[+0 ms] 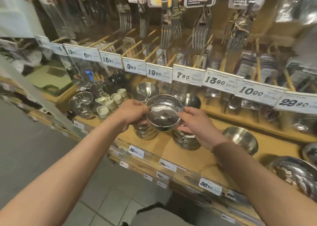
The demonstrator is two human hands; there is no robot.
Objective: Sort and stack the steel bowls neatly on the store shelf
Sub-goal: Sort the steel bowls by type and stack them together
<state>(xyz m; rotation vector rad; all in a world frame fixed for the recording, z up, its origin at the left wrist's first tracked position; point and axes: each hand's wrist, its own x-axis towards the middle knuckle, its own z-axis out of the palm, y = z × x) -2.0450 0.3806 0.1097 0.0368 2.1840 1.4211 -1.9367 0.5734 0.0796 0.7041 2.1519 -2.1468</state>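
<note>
Head view: I've got a steel bowl (163, 113) up in both hands, above the wooden shelf (197, 157), its mouth tipped toward me. It's shiny, round, w/ a flat base that mirrors the lights and a thin rolled rim. My left hand (132, 113) grips its left edge, fingers curled round the rim. My right hand (197, 122) holds the right edge, thumb on the rim, fingers curled under. The bowl sits between two stacks: a left stack of bowls (145, 131) just below my left hand, and a right stack of bowls (186, 140) under my right fingers. Can't tell if the held bowl touches either stack.

Both stacks are nested bowls, rims layered close, standing on the shelf near its front. Behind them, further back, an upturned-looking bowl (146, 88) and a dark round bowl (190, 100). To the right, a single deeper bowl (240, 139) stands alone; its inside looks bare. A large wide bowl (298, 172) sits at the far right edge, blurred. On the left, a shiny basin (81, 102) next to a cluster of small white cups (111, 100), mouths facing out.

Price tags (186, 75) run along the rail above; forks (202, 30) in packs hang over that. More tags along the shelf's front edge. Grey floor tiles (106, 205) below.
</note>
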